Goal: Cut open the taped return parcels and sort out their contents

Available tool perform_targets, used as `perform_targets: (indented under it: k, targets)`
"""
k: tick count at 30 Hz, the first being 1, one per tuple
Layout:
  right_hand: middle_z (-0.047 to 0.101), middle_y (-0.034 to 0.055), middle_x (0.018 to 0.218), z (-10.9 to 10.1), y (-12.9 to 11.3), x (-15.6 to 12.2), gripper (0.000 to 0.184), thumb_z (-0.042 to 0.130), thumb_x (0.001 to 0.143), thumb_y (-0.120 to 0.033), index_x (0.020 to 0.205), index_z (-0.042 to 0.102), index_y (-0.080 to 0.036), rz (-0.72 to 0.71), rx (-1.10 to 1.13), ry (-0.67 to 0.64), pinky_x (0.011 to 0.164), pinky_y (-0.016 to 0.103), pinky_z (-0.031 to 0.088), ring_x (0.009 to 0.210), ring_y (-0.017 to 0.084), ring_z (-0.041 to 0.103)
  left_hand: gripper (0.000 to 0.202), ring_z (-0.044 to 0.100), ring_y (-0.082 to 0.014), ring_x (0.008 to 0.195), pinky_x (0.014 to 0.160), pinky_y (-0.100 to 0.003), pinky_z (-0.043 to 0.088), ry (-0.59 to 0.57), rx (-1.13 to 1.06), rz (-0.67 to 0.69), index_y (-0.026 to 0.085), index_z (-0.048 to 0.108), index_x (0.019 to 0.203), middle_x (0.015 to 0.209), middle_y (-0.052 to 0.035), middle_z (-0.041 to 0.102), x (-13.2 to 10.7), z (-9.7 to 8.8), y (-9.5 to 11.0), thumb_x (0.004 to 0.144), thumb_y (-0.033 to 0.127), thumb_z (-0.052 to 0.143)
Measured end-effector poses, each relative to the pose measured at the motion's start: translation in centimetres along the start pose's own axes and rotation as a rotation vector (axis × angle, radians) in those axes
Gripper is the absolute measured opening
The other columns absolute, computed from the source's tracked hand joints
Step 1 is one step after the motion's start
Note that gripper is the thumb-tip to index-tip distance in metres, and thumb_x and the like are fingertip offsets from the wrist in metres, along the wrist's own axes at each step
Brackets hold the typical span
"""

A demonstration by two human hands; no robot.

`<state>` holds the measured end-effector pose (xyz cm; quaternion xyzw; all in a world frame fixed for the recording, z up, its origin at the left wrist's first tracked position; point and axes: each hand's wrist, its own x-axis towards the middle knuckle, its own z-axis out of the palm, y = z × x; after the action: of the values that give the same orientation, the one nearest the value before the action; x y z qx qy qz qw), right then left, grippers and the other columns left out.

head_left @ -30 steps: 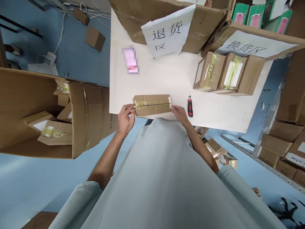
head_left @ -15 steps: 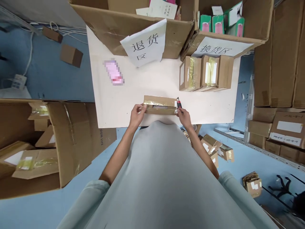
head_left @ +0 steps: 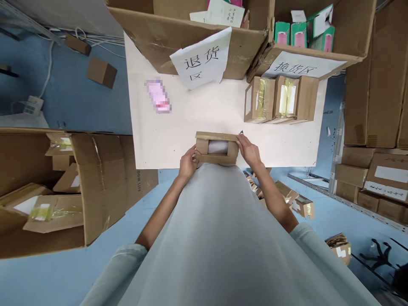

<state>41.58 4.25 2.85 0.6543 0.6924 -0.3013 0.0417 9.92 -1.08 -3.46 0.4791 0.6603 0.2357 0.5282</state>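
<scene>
A small cardboard box [head_left: 217, 159] rests at the table's near edge against my shirt, its top flaps parted. Through the gap shows a whitish item [head_left: 218, 147] whose kind I cannot make out. My left hand [head_left: 188, 163] grips the left end of the box with bent fingers. At the far right corner, my right hand [head_left: 249, 151] pinches the raised flap. The dark tip of a utility knife [head_left: 241, 132] pokes out past those fingers; the rest of it is hidden by the hand.
Several taped cartons [head_left: 259, 100] stand at the table's right. Behind are two large open boxes with paper signs [head_left: 200, 59], one holding green packages [head_left: 299, 36]. A blurred pink item [head_left: 158, 97] lies left. A large box [head_left: 105, 182] of parcels is at lower left.
The box's flaps have gone from nearly closed to spread apart, exposing the whitish item. My left hand has moved slightly down, the right slightly outward. The knife's red body has become hidden.
</scene>
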Motion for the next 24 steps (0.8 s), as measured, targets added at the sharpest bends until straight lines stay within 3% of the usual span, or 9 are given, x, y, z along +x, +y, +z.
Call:
perform_targets:
  k: [4, 6, 9, 12, 16, 19, 22, 24]
  targets:
    - [0.08, 0.0127, 0.138, -1.0, 0.6, 2.7, 0.048, 0.028, 0.124, -0.042, 0.139, 0.07, -0.023, 0.018, 0.037, 0.027, 0.097, 0.038, 0.056, 0.114, 0.03, 0.076, 0.013, 0.081, -0.0298, 0.111, 0.112, -0.054, 0.064, 0.014, 0.094, -0.024, 0.026, 0.066, 0.09, 0.165, -0.0078, 0.07, -0.2, 0.2, 0.0, 0.08, 0.019, 0.07]
    - [0.082, 0.0123, 0.123, -1.1, 0.9, 4.7, 0.044, 0.035, 0.122, -0.047, 0.133, 0.071, -0.023, 0.083, 0.098, 0.04, 0.095, 0.039, 0.054, 0.106, 0.031, 0.076, 0.011, 0.08, -0.0287, 0.11, 0.113, -0.053, 0.064, 0.011, 0.113, -0.012, 0.026, 0.064, 0.089, 0.165, -0.0066, 0.07, -0.2, 0.3, 0.1, 0.082, 0.02, 0.069]
    - [0.081, 0.0121, 0.12, -0.5, 1.3, 7.2, 0.047, 0.057, 0.113, -0.053, 0.145, 0.067, -0.02, 0.174, 0.229, 0.067, 0.095, 0.039, 0.055, 0.106, 0.031, 0.076, 0.011, 0.08, -0.0282, 0.112, 0.114, -0.052, 0.063, 0.03, 0.12, 0.046, 0.026, 0.058, 0.087, 0.167, -0.0057, 0.069, 0.0, 0.4, 0.2, 0.086, 0.021, 0.068]
    - [0.081, 0.0131, 0.126, 0.4, 1.2, 8.4, 0.06, 0.066, 0.107, -0.055, 0.155, 0.061, -0.018, 0.234, 0.348, 0.096, 0.096, 0.04, 0.057, 0.114, 0.032, 0.075, 0.01, 0.079, -0.0308, 0.118, 0.112, -0.055, 0.064, 0.033, 0.176, 0.122, 0.026, 0.059, 0.085, 0.165, -0.008, 0.07, 0.3, 0.3, 0.2, 0.088, 0.019, 0.066]
    - [0.081, 0.013, 0.125, 1.1, 0.7, 7.3, 0.059, 0.067, 0.106, -0.059, 0.148, 0.062, -0.018, 0.326, 0.424, 0.168, 0.098, 0.039, 0.058, 0.115, 0.031, 0.076, 0.009, 0.061, -0.041, 0.149, 0.121, -0.066, 0.057, 0.09, 0.422, 0.298, 0.025, 0.071, 0.092, 0.169, -0.0146, 0.063, 0.1, -0.1, 1.2, 0.088, 0.018, 0.068]
    - [0.082, 0.0123, 0.115, 1.2, -0.1, 4.9, 0.048, 0.051, 0.115, -0.06, 0.135, 0.066, -0.018, 0.396, 0.458, 0.287, 0.095, 0.037, 0.06, 0.106, 0.027, 0.078, 0.02, 0.061, -0.0399, 0.143, 0.116, -0.063, 0.06, 0.107, 0.528, 0.427, 0.025, 0.079, 0.108, 0.169, -0.013, 0.063, -0.3, 0.3, 2.7, 0.094, 0.019, 0.066]
    - [0.083, 0.0127, 0.114, 1.5, -1.4, 2.3, 0.048, 0.037, 0.121, -0.052, 0.119, 0.073, -0.02, 0.257, 0.375, 0.242, 0.098, 0.037, 0.061, 0.105, 0.026, 0.079, 0.026, 0.066, -0.037, 0.126, 0.106, -0.057, 0.064, 0.006, 0.554, 0.502, 0.026, 0.082, 0.116, 0.152, -0.0117, 0.076, 0.4, 1.6, 4.2, 0.101, 0.019, 0.061]
    - [0.082, 0.0137, 0.136, 1.7, -2.6, 1.2, 0.039, 0.045, 0.12, -0.044, 0.124, 0.076, -0.02, 0.055, 0.243, 0.085, 0.104, 0.038, 0.061, 0.119, 0.027, 0.079, 0.027, 0.066, -0.0382, 0.12, 0.101, -0.057, 0.064, -0.067, 0.61, 0.519, 0.023, 0.083, 0.117, 0.14, -0.0146, 0.081, 1.5, 2.7, 4.8, 0.102, 0.02, 0.061]
